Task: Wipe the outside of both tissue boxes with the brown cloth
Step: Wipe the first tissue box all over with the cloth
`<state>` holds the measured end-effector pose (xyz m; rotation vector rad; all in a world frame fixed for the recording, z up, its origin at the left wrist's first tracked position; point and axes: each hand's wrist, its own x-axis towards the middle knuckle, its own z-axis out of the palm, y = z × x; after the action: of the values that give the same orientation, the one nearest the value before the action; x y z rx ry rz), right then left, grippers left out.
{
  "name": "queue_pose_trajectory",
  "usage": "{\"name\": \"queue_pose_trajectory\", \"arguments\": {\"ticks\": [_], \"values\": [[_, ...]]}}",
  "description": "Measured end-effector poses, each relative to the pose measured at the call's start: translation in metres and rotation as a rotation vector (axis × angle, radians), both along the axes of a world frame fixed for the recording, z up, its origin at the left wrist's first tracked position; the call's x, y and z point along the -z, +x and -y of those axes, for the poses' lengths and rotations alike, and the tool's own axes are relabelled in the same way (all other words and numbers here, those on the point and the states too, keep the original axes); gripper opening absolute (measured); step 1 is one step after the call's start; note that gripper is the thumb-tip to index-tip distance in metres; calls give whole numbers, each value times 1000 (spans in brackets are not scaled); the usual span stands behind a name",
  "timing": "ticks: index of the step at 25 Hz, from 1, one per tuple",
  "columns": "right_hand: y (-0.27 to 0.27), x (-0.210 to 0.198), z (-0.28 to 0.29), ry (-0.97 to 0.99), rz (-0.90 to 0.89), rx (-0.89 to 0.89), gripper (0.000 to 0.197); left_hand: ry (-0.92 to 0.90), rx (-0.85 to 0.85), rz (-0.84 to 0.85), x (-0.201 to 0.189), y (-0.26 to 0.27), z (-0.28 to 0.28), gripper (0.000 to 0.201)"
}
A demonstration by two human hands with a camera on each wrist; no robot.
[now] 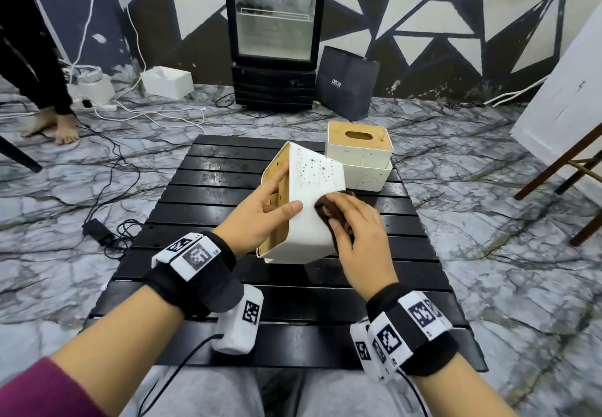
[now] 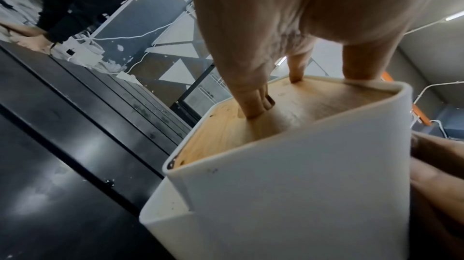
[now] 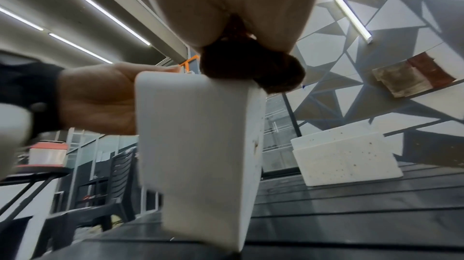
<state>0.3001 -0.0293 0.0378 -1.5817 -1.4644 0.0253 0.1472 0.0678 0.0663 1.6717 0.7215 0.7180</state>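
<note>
Bracing tipped tissue box point(image 1: 317, 188) with left hand point(image 1: 260, 218) gripping its wooden lid, right hand point(image 1: 355, 237) clutches brown cloth point(image 1: 329, 210) at the box's 3 o'clock; speckled face lies toward 12.

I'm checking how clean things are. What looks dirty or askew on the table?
The near tissue box is tipped on its side, held by the left hand, dark specks on its upper face. The far tissue box stands upright, also speckled.
</note>
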Motion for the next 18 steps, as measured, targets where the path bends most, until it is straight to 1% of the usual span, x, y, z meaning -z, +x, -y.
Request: {"name": "queue_pose_trajectory", "arguments": {"ticks": [4, 8, 12, 14, 18], "values": [[-10, -2, 0, 20, 47, -6, 40, -6, 20, -9, 1, -4, -2, 65], [3, -12, -16, -27, 28, 8, 38, 10, 45, -26, 0, -5, 0, 75], [-3, -11, -7, -16, 50, 28, 38, 1, 59, -17, -3, -8, 3, 71], [-6, -13, -8, -10, 65, 14, 38, 17, 80, -30, -3, -8, 4, 72], [7, -19, -23, -17, 53, 8, 36, 25, 108, -42, -3, -6, 3, 80]]}}
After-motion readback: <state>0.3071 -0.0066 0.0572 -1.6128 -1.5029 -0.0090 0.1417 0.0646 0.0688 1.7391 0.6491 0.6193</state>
